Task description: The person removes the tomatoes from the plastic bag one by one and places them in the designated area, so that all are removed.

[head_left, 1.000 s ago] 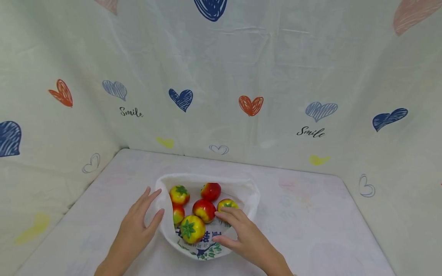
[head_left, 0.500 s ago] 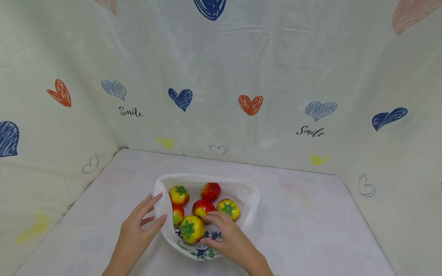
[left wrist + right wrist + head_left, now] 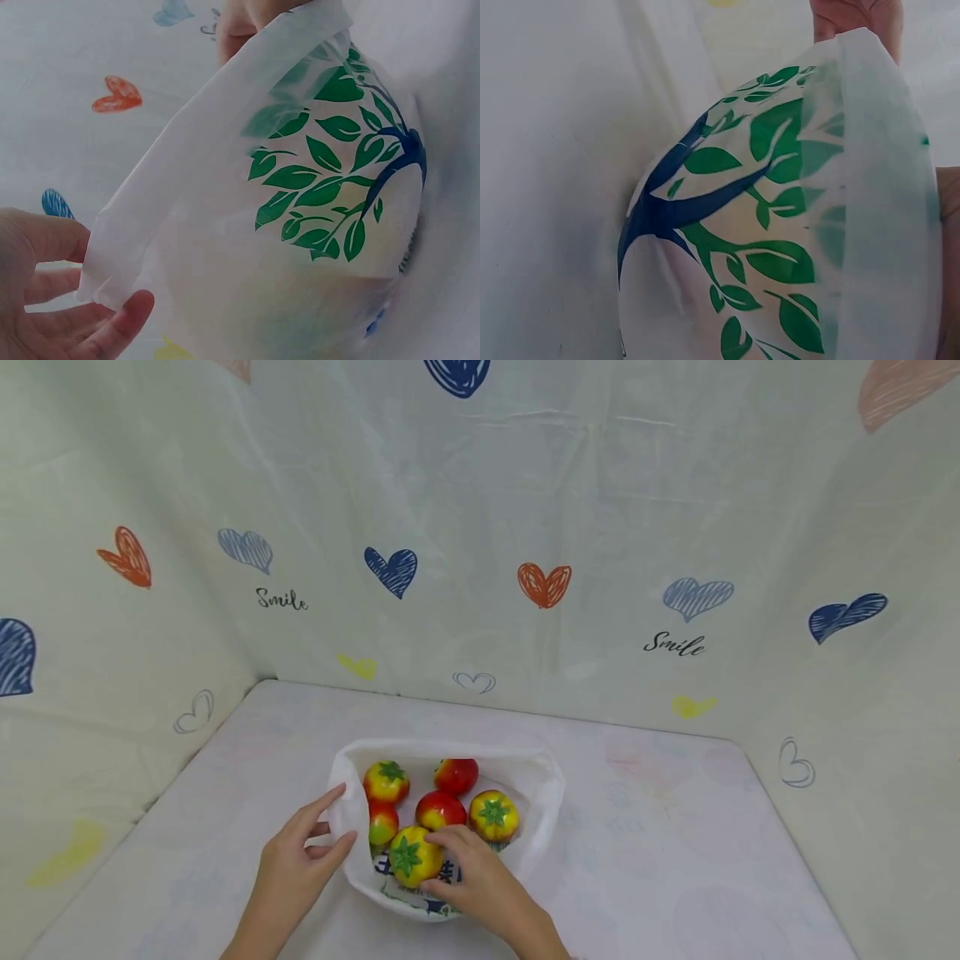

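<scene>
A white plastic bag (image 3: pixel 540 852) with a folded-over rim stands on the table, its mouth facing up. Its side carries a print of green leaves (image 3: pixel 315 180) and a blue branch (image 3: pixel 705 202). My left hand (image 3: pixel 288 860) pinches the left rim between thumb and fingers. Reaching over the front rim, my right hand (image 3: pixel 480 881) curls thumb and fingers round the right side of a shiny yellow toy fruit (image 3: pixel 408 860) with a green leafy top. Against it lies a red-and-yellow apple (image 3: pixel 441 810). Inside the bag the right fingertips are hidden from both wrist views.
Also in the bag are a yellow leafy-topped fruit (image 3: pixel 495 814) at right, a red fruit (image 3: pixel 457 775) at back, and two red-yellow fruits (image 3: pixel 386 782) at left. A pale table (image 3: pixel 660 843) surrounds the bag; a heart-printed curtain (image 3: pixel 480 527) hangs behind it.
My right hand has moved left and down, from the right-hand yellow fruit to the front one. The left hand has closed in on the rim, and the bag's left side has shifted slightly left.
</scene>
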`<state>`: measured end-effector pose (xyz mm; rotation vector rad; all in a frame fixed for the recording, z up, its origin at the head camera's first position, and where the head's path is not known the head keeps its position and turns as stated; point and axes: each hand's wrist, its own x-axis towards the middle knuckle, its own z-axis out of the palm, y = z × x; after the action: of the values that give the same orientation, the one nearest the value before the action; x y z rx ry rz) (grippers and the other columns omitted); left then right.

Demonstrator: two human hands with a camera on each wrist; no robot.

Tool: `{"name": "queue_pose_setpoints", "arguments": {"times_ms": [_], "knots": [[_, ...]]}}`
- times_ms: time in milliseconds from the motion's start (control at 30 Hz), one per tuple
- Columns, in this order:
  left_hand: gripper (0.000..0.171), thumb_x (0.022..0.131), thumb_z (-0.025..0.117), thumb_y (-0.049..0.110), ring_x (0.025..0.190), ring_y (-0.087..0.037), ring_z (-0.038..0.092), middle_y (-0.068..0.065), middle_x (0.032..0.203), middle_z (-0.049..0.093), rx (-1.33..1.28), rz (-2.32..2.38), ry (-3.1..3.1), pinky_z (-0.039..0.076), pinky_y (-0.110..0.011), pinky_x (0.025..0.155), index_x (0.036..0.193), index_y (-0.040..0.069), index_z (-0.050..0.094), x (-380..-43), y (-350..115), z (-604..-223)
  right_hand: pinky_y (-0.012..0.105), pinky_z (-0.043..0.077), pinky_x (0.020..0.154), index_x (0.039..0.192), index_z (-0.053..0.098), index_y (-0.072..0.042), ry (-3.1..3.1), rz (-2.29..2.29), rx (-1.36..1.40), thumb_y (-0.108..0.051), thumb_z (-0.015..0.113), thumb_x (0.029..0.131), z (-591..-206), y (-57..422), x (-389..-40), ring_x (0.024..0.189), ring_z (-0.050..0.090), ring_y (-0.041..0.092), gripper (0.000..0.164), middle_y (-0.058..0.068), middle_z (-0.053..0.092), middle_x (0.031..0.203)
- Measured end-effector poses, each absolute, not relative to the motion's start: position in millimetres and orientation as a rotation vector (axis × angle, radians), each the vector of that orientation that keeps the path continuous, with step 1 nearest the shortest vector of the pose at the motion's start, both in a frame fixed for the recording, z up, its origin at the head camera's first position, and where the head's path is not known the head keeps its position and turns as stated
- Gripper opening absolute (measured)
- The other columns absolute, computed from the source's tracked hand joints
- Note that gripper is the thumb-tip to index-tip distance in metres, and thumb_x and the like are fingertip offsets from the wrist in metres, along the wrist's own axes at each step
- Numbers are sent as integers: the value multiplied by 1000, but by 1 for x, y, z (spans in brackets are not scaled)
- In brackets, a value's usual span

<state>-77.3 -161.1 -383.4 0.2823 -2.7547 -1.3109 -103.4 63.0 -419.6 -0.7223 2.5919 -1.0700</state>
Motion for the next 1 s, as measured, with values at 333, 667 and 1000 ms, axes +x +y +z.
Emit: {"name": "queue_pose_setpoints", "arguments": {"times_ms": [333,667,1000], "knots": [[60,82,68,9,100,-28,57,-18,132,49,312,-1268,-2788,57,-27,75,137,16,44,-77,-165,-384,36,49,96,125,56,-19,2560,-1058,-584,-34,69,81,-426,49,-108,110,51,14,48,-4,53,122],[43,78,66,0,88,-23,57,-19,122,54,144,-1142,-2726,54,-15,62,119,12,63,-73,-167,-382,34,50,95,123,57,-20,2627,-944,-611,-31,71,80,-432,39,-108,106,49,13,46,-3,50,118],[46,79,63,4,89,-24,57,-22,124,50,225,-1069,-2832,56,-22,64,124,6,57,-74,-168,-380,32,53,88,129,50,-28,2642,-838,-609,-31,75,77,-436,26,-109,102,50,13,57,-3,48,117]]}}
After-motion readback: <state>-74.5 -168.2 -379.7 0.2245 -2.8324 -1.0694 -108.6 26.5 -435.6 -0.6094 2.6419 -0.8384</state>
